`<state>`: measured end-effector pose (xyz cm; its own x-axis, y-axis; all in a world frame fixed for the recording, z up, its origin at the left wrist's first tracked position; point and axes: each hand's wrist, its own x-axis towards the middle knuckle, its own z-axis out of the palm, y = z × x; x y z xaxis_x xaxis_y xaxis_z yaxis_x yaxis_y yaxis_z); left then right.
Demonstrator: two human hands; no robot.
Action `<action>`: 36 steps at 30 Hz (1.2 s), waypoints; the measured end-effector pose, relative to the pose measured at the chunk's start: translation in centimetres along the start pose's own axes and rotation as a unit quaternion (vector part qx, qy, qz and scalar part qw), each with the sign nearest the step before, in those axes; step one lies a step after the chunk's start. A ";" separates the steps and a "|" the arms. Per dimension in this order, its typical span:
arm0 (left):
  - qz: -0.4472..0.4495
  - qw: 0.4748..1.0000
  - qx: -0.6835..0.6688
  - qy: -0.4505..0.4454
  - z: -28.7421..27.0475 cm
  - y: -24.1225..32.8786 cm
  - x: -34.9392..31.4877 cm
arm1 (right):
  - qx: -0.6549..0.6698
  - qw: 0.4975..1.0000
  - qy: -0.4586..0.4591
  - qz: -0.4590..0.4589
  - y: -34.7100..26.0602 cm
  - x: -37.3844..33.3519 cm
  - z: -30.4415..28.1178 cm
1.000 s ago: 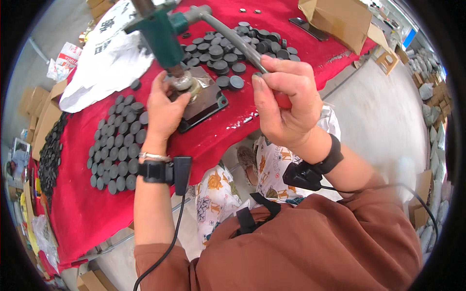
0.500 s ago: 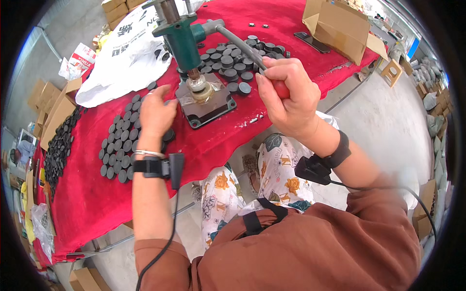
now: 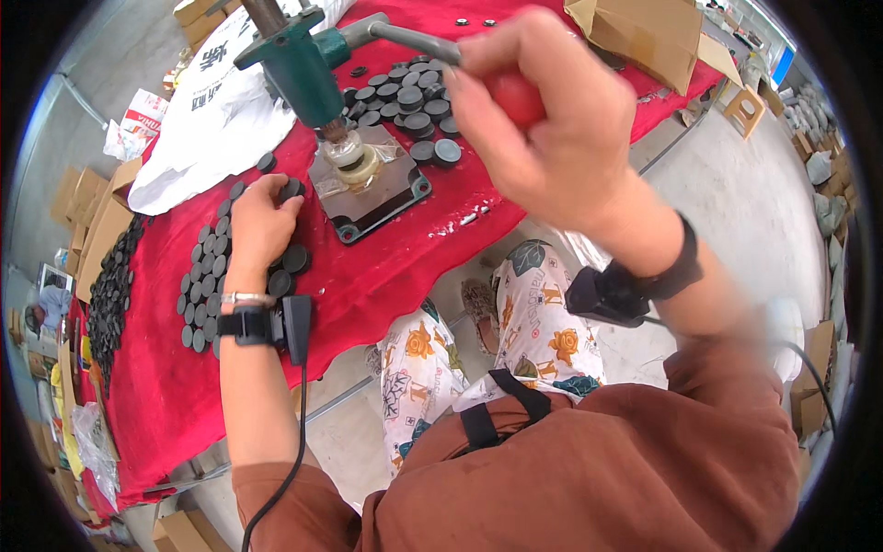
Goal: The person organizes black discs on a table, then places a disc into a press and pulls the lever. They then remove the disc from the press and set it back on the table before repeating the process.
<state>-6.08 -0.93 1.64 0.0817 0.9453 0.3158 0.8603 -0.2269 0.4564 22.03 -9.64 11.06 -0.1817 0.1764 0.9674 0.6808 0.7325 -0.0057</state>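
Observation:
A green hand press (image 3: 299, 74) stands on the red-covered table, its ram over a pale round fixture (image 3: 353, 167) on a dark metal base plate (image 3: 382, 207). My right hand (image 3: 561, 120) is closed around the red knob (image 3: 518, 99) at the end of the press's grey lever (image 3: 414, 41). Left of the base plate, my left hand (image 3: 260, 228) reaches among flat black discs (image 3: 204, 267), thumb and finger at the sides of one black disc (image 3: 291, 189). More black discs (image 3: 411, 99) are heaped behind and right of the fixture.
A white printed sack (image 3: 207, 129) lies at the back left. At the far left is a heap of small black parts (image 3: 112, 294) beside cardboard boxes (image 3: 108, 216). An open carton (image 3: 639, 37) stands at the back right. My knees are below the table's front edge.
My right hand has risen with the lever, and the knob sits higher. My left hand has moved left and away from the fixture, down to the discs. The whole view has shifted slightly.

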 end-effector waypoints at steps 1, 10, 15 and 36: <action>0.014 0.998 -0.053 -0.002 -0.3 0.5 -0.3 | 0.081 0.995 -0.035 0.037 0.4 0.9 -0.9; 0.057 0.987 -0.149 -0.021 1.2 5.3 -0.5 | -0.080 0.990 0.077 -0.089 2.3 7.5 1.3; 0.050 0.982 -0.176 0.038 3.0 5.0 0.3 | -0.080 0.994 0.038 -0.058 2.8 9.4 1.4; 0.011 0.965 -0.253 0.070 4.8 4.8 0.2 | -0.025 0.999 -0.021 -0.003 0.0 -3.4 0.2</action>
<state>0.53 -0.75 -0.11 -0.0024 0.9057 0.4238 0.5002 -0.3659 0.7848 22.53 -10.09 7.73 -0.2147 0.2009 0.9558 0.7146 0.6994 0.0136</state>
